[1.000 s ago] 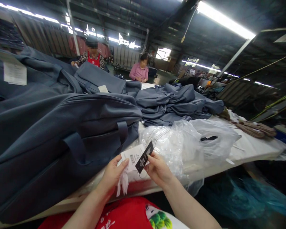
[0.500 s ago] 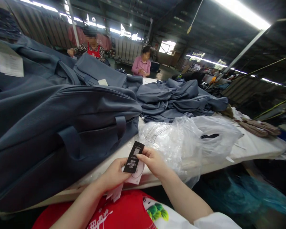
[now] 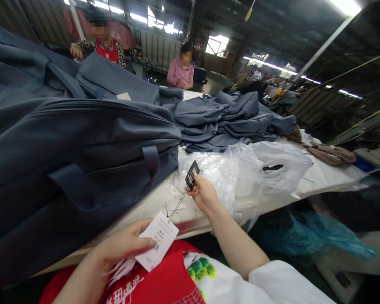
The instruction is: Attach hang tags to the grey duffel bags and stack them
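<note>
Low in front of my red apron, my left hand [image 3: 134, 240] is closed on a white hang tag [image 3: 160, 240] with printed text and a barcode, its thumb lying across the front. White strips, perhaps fabric labels, hang below that hand. Farther out, over the table edge, my right hand [image 3: 204, 192] pinches a small black tag [image 3: 191, 175] with white print. Thin dark strings [image 3: 177, 207] run between the white tag and my right hand. Beside my left arm lies a big dark blue bag [image 3: 91, 164] with a carry strap [image 3: 77, 188].
Clear plastic bags [image 3: 240, 173] lie on the white table [image 3: 327, 179] beyond my right hand. More blue bags [image 3: 228, 118] are heaped behind. Folded brown items [image 3: 332, 154] rest at the far right. Two people [image 3: 181, 69] work across the table. Blue plastic [image 3: 310, 236] hangs below.
My hands have moved apart. The right has carried the black tag up and away, while the left holds the white tag lower and to the left. The strings between them now show.
</note>
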Tool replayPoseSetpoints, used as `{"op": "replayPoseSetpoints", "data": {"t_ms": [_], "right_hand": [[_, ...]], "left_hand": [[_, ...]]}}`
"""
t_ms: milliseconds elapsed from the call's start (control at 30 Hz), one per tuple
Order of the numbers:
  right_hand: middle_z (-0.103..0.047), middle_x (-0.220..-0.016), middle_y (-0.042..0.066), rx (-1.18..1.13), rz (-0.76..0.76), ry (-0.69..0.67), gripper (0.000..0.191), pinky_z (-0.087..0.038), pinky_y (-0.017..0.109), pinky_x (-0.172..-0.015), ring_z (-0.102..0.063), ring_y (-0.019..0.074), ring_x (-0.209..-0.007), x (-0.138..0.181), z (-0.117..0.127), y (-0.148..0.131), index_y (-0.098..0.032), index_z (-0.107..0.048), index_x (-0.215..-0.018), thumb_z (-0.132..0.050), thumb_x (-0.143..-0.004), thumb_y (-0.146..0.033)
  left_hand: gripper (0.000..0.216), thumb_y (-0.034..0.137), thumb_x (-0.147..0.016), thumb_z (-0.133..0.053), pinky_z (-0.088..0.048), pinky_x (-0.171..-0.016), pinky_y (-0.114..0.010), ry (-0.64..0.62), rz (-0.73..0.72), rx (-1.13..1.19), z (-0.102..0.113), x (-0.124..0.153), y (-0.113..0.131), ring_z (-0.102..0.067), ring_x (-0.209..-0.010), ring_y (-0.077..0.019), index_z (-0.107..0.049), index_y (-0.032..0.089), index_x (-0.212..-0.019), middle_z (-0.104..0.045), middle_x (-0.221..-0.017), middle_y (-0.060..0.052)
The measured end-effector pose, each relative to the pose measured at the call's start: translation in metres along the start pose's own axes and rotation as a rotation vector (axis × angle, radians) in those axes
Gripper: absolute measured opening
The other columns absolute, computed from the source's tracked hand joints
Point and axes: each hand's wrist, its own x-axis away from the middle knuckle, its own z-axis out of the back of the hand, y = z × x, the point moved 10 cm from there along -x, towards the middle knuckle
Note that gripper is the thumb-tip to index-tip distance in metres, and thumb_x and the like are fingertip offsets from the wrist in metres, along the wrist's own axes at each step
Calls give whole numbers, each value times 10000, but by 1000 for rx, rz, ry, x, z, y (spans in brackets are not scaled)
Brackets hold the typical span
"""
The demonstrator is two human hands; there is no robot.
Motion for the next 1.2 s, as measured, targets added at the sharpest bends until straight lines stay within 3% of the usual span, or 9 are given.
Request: {"op": "replayPoseSetpoints", "data": {"t_ms": [233, 567, 633, 700, 767, 833, 933, 1067, 1200], "right_hand": [[-674, -677, 13, 23, -24, 21, 303, -436, 164, -371, -610, 110, -483, -6, 4, 11, -161, -569, -864, -725, -762, -400], [-700, -933, 23, 162, 361, 43, 357, -531, 260, -718, -633, 135, -796, 11, 3, -20, -183, -619, -1017, -736, -745, -384], [-691, -883, 10, 236, 424, 62, 318, -510, 231, -685, -613, 113, -743, 14, 3, -29, -178, -617, -959, -738, -739, -375], [-664, -796, -21, 264, 434, 30, 295, -441, 183, -520, -540, 60, -552, 15, 0, -34, -182, -591, -914, -719, -762, -400], [-633, -734, -56, 247, 371, -58, 324, -307, 173, -362, -427, 26, -375, 11, -7, -32, -202, -549, -966, -662, -810, -463], [-622, -709, -74, 250, 283, -165, 381, -257, 174, -305, -424, 37, -308, 8, -17, -26, -231, -498, -1049, -601, -841, -533], [-606, -636, -80, 369, 213, -319, 429, -339, 170, -329, -514, 76, -344, 8, -37, -19, -228, -486, -1069, -577, -842, -581], [-568, -548, -79, 570, 230, -504, 312, -325, 151, -358, -440, 43, -352, 17, -67, -19, -184, -582, -851, -693, -786, -468], [-690, -723, 3, 852, 258, -928, 205, -497, 212, -600, -631, 115, -632, 50, -112, -8, -167, -707, -806, -712, -789, -372]], "left_hand": [[722, 356, -634, -834, -487, -636, -230, 63, -12, 183, -3, 8, -6, -648, -776, -195, -566, 161, -1275, -713, -1005, -101], [700, 344, -624, -841, -472, -604, -223, 216, -72, 242, 3, 8, 3, -628, -702, -173, -584, 134, -1240, -713, -926, -106], [694, 356, -631, -836, -467, -595, -214, 212, -83, 237, 3, 6, 4, -620, -687, -160, -582, 124, -1234, -712, -913, -104], [682, 352, -639, -831, -473, -603, -215, 208, -83, 231, 4, 6, 3, -621, -688, -156, -579, 121, -1229, -713, -917, -103], [665, 331, -641, -827, -487, -624, -225, 206, -70, 225, 5, 6, 1, -632, -710, -164, -581, 121, -1222, -715, -932, -103], [649, 307, -641, -822, -490, -637, -228, 187, -55, 226, 3, 6, -1, -639, -728, -170, -587, 122, -1217, -716, -942, -103], [637, 281, -638, -814, -473, -625, -218, 147, -42, 244, -2, 6, -3, -635, -720, -165, -594, 128, -1216, -718, -931, -94], [587, 257, -654, -794, -440, -616, -203, 113, -50, 231, -6, 7, -1, -620, -718, -152, -614, 145, -1202, -713, -943, -76], [554, 271, -648, -788, -408, -590, -214, 137, -54, 171, -3, 7, 2, -587, -654, -147, -635, 132, -1163, -695, -849, -50]]}}
